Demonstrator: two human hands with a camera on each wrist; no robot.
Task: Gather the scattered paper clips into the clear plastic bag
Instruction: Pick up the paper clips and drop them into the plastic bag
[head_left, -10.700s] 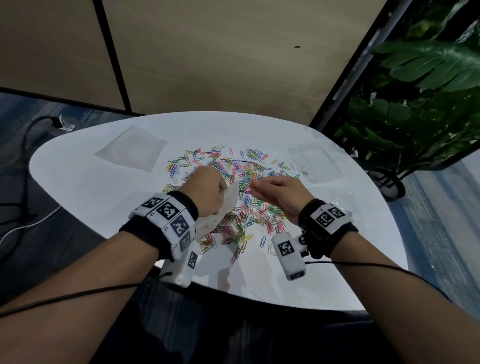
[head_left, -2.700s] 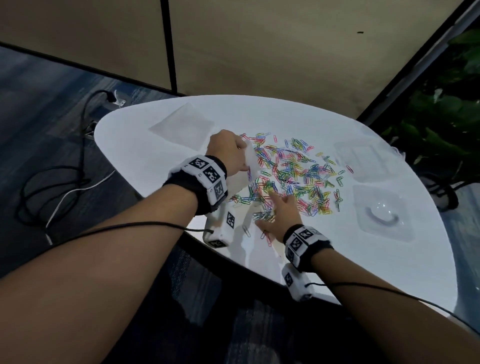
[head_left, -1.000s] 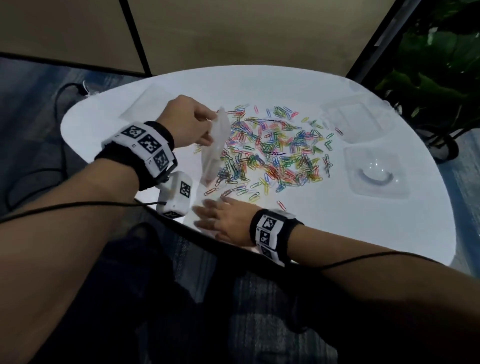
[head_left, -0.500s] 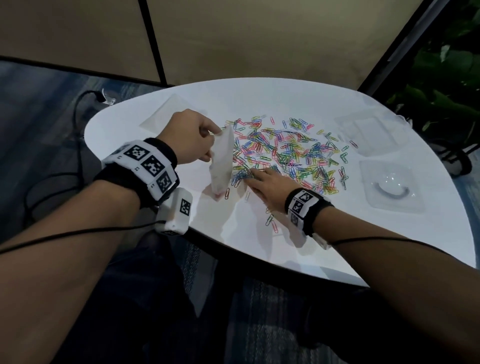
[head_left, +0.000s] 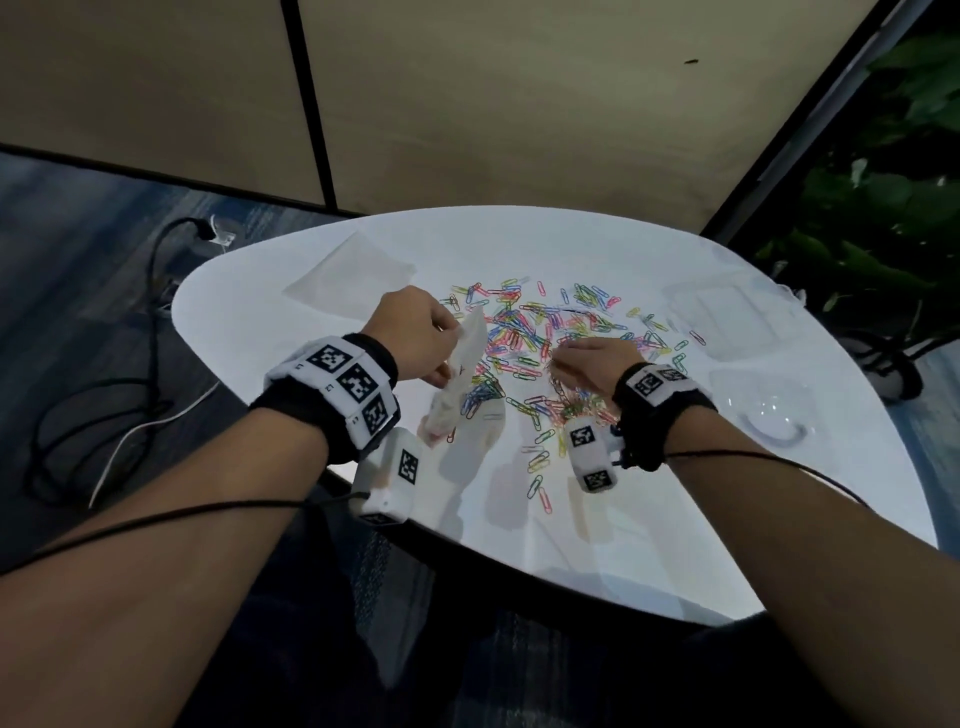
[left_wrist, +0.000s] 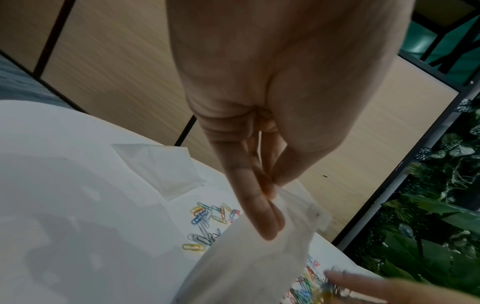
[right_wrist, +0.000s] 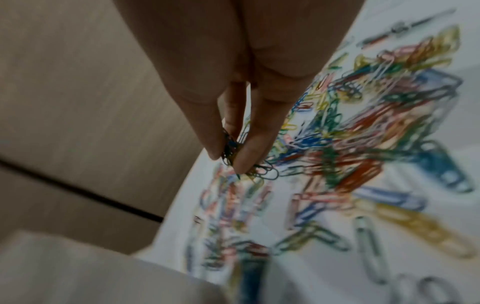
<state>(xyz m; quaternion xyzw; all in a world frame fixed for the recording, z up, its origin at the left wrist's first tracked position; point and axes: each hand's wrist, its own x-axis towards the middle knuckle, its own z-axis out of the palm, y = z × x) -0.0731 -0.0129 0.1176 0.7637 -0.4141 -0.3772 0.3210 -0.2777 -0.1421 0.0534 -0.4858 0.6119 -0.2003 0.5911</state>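
The left hand (head_left: 415, 332) pinched the clear plastic bag (head_left: 457, 379) by its top edge, hanging just beside the right hand (head_left: 597, 364), whose fingertips (right_wrist: 241, 162) clamped a small bunch of paper clips (head_left: 545, 332), while most lay scattered beyond both hands, suggesting an early stage.

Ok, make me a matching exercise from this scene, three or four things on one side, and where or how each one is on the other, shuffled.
Things:
1. left hand
2. right hand
3. flat bag
4. clear trays

States:
A. far left of the table
B. pinches paper clips
C. right of the pile
D. holds the clear plastic bag

Pairs: 1-D, 2-B, 3-A, 4-C
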